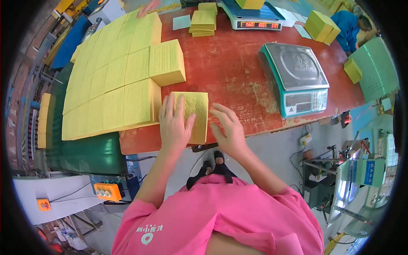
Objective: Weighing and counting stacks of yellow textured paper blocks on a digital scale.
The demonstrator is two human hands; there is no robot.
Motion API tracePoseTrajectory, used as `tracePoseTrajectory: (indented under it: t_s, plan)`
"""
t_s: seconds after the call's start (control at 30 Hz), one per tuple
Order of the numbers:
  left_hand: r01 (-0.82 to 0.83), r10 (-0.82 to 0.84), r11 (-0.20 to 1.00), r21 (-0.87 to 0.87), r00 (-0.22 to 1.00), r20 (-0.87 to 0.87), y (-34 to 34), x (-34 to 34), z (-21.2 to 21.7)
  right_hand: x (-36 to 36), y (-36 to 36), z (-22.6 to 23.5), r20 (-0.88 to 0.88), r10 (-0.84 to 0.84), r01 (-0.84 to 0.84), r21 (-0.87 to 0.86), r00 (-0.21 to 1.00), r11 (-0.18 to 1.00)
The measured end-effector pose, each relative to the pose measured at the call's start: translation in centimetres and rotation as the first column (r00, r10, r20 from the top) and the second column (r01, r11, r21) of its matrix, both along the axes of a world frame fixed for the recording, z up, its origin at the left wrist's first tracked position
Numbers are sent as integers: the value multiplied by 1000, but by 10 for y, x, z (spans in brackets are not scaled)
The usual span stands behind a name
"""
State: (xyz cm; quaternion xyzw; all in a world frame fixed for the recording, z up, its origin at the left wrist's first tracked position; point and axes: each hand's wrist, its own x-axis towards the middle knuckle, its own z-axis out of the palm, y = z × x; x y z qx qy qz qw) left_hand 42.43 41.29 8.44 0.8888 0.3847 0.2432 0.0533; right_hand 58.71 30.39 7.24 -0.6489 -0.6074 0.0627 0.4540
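Note:
A small stack of embossed yellow paper (pixel 196 114) lies at the near edge of the red table. My left hand (pixel 175 123) rests on its left side, fingers spread. Just off its right edge is my right hand (pixel 229 131), fingers apart and curved toward the paper, with nothing in it. Left of my hands, a large block of yellow paper stacks (pixel 108 95) stands in tight rows. One stack (pixel 166 61) at the block's right side juts out beyond the row in front of it.
A scale with a steel plate (pixel 295 68) stands to the right on the red table (pixel 229 72). Farther back are another scale (pixel 257 24) with a lit display and a small paper pile (pixel 203 21). Another person's hand (pixel 148 8) touches the far stacks; a person in blue (pixel 346 27) works at right.

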Motion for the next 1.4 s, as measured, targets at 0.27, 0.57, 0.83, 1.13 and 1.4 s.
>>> tracePoseTrajectory:
  t_s: [0.27, 0.57, 0.83, 1.13, 1.4]
  plan:
    - [49, -66, 989, -137, 991, -120, -12, 13, -13, -35, -90, -94, -928, -352, -205, -370, 118, 906]
    - [181, -160, 864, -471, 984, 84, -60, 36, 13, 13, -132, -32, -979, -168, -376, -199, 113, 905]
    - [749, 528, 251, -614, 426, 735, -66, 177, 23, 171, -155, 52, -676, 258, -100, 264, 691, 959]
    - [667, 588, 358, -654, 383, 713, -121, 276, 23, 339, -162, 111, -283, 395, -335, 237, 874, 912]
    - [594, 689, 279, -754, 424, 588, -174, 295, 20, 397, -147, 81, -375, 701, -682, 208, 606, 701]
